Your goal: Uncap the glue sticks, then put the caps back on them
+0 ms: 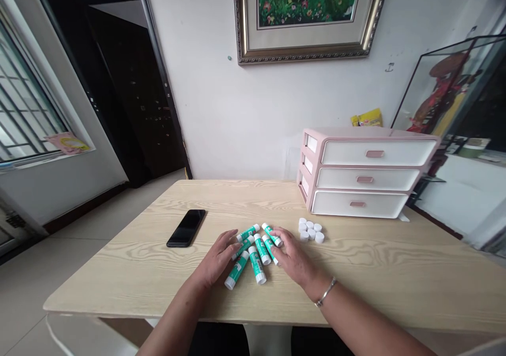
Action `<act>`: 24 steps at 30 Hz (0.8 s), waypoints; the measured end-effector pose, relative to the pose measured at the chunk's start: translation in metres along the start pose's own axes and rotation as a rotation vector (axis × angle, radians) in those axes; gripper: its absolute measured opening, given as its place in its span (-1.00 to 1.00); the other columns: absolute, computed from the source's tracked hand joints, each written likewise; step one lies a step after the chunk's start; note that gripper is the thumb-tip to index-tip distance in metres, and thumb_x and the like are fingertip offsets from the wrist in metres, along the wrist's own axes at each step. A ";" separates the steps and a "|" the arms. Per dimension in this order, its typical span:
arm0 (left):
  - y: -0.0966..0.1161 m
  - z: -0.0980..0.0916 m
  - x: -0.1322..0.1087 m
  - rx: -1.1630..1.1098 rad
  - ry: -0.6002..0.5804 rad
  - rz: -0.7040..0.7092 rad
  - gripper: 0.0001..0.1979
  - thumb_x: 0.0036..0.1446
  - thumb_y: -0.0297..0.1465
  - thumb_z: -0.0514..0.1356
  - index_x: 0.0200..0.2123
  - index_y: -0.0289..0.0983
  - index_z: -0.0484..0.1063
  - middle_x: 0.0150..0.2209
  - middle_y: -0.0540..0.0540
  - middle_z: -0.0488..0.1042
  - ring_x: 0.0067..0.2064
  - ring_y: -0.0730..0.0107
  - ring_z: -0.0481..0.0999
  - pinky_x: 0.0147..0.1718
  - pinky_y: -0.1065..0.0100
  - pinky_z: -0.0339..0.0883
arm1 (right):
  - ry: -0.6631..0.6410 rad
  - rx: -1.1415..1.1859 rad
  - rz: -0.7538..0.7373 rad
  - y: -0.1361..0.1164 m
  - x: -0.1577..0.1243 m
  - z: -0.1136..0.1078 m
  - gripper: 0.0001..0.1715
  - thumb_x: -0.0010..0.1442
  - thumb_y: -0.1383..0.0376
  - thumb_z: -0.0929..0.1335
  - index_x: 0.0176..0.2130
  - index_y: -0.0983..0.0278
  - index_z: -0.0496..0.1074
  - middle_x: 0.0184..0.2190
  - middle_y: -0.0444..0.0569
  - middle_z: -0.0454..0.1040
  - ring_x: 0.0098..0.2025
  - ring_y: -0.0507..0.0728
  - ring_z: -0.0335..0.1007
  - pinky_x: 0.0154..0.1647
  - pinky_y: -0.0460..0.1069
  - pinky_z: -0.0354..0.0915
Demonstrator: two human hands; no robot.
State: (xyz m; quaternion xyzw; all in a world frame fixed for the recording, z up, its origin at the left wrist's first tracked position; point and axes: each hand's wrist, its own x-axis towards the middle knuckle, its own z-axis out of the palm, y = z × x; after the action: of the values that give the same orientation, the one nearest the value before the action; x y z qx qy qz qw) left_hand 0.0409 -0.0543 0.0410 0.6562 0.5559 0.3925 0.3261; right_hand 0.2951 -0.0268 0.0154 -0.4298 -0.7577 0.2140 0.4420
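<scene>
Several green-and-white glue sticks [256,265] lie loosely together on the wooden table. At their left side rests my left hand [218,256], fingers stretched out and partly covering one glue stick [243,247]. My right hand [293,256] reaches over the right side of the group, its fingers apart and touching or just above the glue sticks there [272,236]. Neither hand is wrapped round a stick. To the right of my right hand, several white round caps [311,229] sit in a small cluster.
A black phone [186,228] lies on the table [130,271] to the left. At the back right stands a pink-and-white drawer unit [366,179] with a yellow packet [367,117] behind its top. The wall rises behind the table's far edge.
</scene>
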 end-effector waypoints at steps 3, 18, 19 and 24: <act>-0.012 0.003 -0.010 -0.038 0.009 -0.026 -0.47 0.27 -0.19 0.08 0.26 -0.24 0.31 0.30 -0.20 0.31 0.33 0.11 0.27 0.27 0.10 0.17 | -0.024 0.040 0.132 -0.004 -0.003 -0.002 -0.63 0.26 0.26 0.29 0.07 0.19 0.37 0.08 0.02 0.47 0.14 0.15 0.38 0.20 0.12 0.28; -0.007 0.016 -0.020 0.061 0.090 0.063 -0.42 0.21 -0.07 0.15 0.17 -0.31 0.36 0.21 -0.28 0.38 0.22 0.07 0.39 0.19 0.11 0.25 | 0.064 -0.045 0.119 0.004 -0.004 0.003 -0.63 0.25 0.29 0.27 0.05 0.25 0.39 0.02 0.07 0.50 0.10 0.18 0.40 0.17 0.10 0.25; -0.005 0.015 -0.020 0.026 0.091 0.042 -0.42 0.20 -0.06 0.16 0.16 -0.31 0.37 0.20 -0.28 0.39 0.21 0.06 0.41 0.18 0.12 0.27 | 0.067 -0.042 0.116 0.003 -0.004 0.003 -0.64 0.25 0.29 0.27 0.04 0.25 0.40 0.02 0.07 0.50 0.10 0.18 0.40 0.17 0.10 0.25; 0.006 0.009 -0.024 -0.113 0.071 -0.007 -0.43 0.12 -0.06 0.25 0.09 -0.28 0.45 0.16 -0.27 0.45 0.19 -0.01 0.42 0.15 0.13 0.28 | 0.099 0.007 0.140 -0.003 -0.005 -0.003 -0.67 0.23 0.29 0.28 -0.01 0.24 0.45 -0.02 0.06 0.53 0.06 0.19 0.43 0.13 0.09 0.28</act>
State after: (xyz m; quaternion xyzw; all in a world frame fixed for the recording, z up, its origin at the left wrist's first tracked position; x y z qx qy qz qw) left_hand 0.0498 -0.0790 0.0386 0.6205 0.5466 0.4449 0.3441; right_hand 0.2975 -0.0323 0.0167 -0.4902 -0.7024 0.2255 0.4643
